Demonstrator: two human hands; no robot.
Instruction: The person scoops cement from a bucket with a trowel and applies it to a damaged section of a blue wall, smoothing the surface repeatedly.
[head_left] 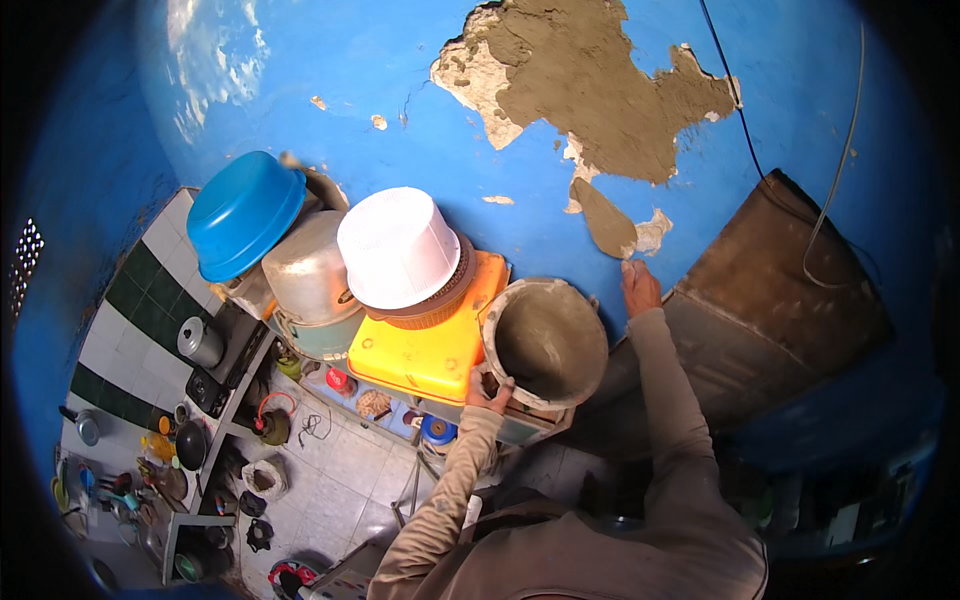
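My left hand (490, 392) grips the rim of the grey, cement-crusted round pan (545, 342). My right hand (638, 286) lies flat on the blue wall (400, 80), just right of the pan.

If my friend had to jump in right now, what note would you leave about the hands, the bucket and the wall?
Left hand: grips the near rim of the mortar-crusted bucket, which rests on a shelf edge beside the yellow plastic crate.
Right hand: pressed on the blue wall, at the lower edge of the plaster patches; whether it holds a tool is unclear.
Done: a large grey-brown plaster patch and a smaller one below it are filled.
Left: pale bare spots around the patches and small chips to their left remain uncovered.
Nearby: upturned white basket, metal pot, blue basin.
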